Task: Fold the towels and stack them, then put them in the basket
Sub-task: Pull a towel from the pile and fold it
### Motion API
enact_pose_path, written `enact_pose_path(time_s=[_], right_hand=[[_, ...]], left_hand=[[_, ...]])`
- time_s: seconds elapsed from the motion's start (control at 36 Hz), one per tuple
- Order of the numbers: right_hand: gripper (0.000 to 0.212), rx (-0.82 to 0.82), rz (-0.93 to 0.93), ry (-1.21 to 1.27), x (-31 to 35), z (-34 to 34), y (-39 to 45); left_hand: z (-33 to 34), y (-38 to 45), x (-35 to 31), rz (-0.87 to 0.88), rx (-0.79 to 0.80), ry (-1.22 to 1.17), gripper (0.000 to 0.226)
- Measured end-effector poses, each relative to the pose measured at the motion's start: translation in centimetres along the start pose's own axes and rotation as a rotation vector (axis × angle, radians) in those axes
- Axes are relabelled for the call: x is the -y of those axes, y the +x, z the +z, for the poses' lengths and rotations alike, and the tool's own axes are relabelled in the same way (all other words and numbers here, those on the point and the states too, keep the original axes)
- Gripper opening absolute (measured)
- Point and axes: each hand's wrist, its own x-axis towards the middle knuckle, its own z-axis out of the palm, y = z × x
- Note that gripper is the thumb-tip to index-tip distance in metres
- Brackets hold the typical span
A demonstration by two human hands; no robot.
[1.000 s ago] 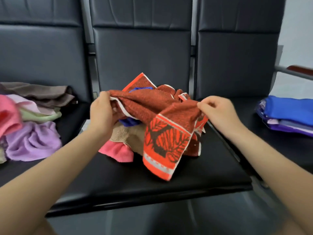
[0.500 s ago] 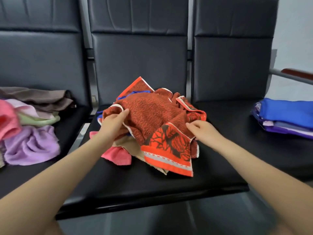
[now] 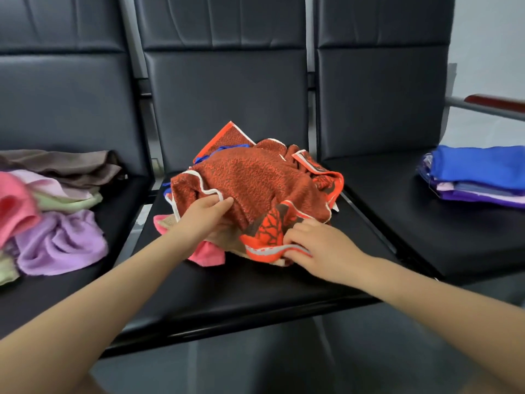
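A crumpled orange-red towel [image 3: 255,180] with a leaf-patterned border lies on top of a heap on the middle black seat [image 3: 250,291]. My left hand [image 3: 204,214] grips its white-edged left hem. My right hand [image 3: 315,245] pinches the patterned border at the heap's front right. Under the red towel lie a pink towel [image 3: 207,255], a beige one and a blue one, mostly hidden. No basket is in view.
Loose towels fill the left seat: purple [image 3: 59,243], pink [image 3: 14,209], light green [image 3: 68,201] and brown [image 3: 62,163]. A folded stack with a blue towel [image 3: 480,166] on top sits on the right seat. An armrest [image 3: 494,103] juts out at the far right.
Both hands have lowered the red towel from the air onto the heap. My right hand has slid down to the patterned border at the front.
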Motion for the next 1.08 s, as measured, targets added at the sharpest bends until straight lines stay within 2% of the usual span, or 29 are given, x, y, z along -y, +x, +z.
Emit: enact_pose_path(time_s=[0.08, 0.14, 0.19, 0.25, 0.31, 0.39, 0.44, 0.5, 0.56, 0.58, 0.61, 0.69, 0.75, 0.81, 0.86, 0.94, 1.03, 1.08], right_hand=[[0.026, -0.006, 0.009, 0.189, -0.6, -1.3, 0.3], [0.025, -0.094, 0.094, 0.368, -0.5, -2.9, 0.3], [0.024, -0.179, 0.19, 0.573, -0.5, -4.9, 0.3], [0.021, -0.277, 0.229, 0.671, -0.7, -6.9, 0.0], [0.027, -0.369, 0.252, 0.722, -1.1, -8.3, -0.2], [0.026, -0.477, 0.298, 0.994, -1.4, -9.4, -0.2], [0.04, -0.469, 0.328, 1.12, -1.7, -9.7, -0.2], [0.035, -0.384, 0.34, 1.059, -1.9, -9.6, -0.1], [0.039, -0.248, 0.384, 0.89, -2.4, -9.0, 0.0], [0.041, -0.173, 0.406, 0.777, -2.6, -8.6, 0.1], [0.042, -0.108, 0.42, 0.665, -2.7, -8.2, 0.1], [0.04, -0.019, 0.457, 0.533, -3.1, -7.1, 0.5], [0.043, -0.042, 0.48, 0.571, -3.1, -6.8, 0.7], [0.046, -0.074, 0.494, 0.647, -3.0, -6.8, 1.0], [0.038, -0.122, 0.5, 0.721, -2.8, -7.0, 1.2], [0.03, -0.21, 0.543, 0.935, -2.5, -7.2, 1.7], [0.023, -0.256, 0.552, 1.271, -2.5, -7.8, 2.1], [0.024, -0.255, 0.532, 1.435, -2.9, -8.2, 2.3]], left_hand=[[-0.1, -0.1, -1.0, 0.01, -0.055, -0.152, 0.023], [-1.3, 0.0, -2.2, 0.067, -0.161, -0.188, 0.022], [-3.1, 0.5, -2.9, 0.053, -0.272, -0.312, 0.021], [-4.7, 0.7, -3.2, -0.006, -0.343, -0.381, 0.022], [-6.3, 1.3, -2.9, -0.025, -0.399, -0.368, 0.017], [-8.3, 1.1, -2.1, -0.032, -0.46, -0.249, 0.02], [-9.1, 1.2, -0.9, -0.056, -0.453, -0.124, 0.022], [-9.3, 1.1, 0.5, -0.062, -0.457, 0.044, 0.008], [-8.8, 1.1, 1.7, -0.055, -0.481, 0.33, 0.034], [-8.2, 0.8, 1.9, 0.019, -0.506, 0.468, 0.039], [-7.3, 0.2, 1.6, 0.134, -0.514, 0.551, 0.034], [-3.6, -2.4, 0.1, 0.44, -0.398, 0.606, 0.008], [-0.9, -4.4, -0.6, 0.522, -0.222, 0.668, 0.024], [1.4, -5.6, -0.1, 0.553, -0.034, 0.855, 0.046], [2.9, -6.1, 1.1, 0.545, 0.063, 1.038, 0.059], [3.8, -5.5, 3.0, 0.589, 0.012, 1.139, 0.068], [3.6, -4.4, 3.6, 0.653, -0.073, 1.154, 0.062], [3.4, -3.8, 3.7, 0.66, -0.075, 1.134, 0.056]])
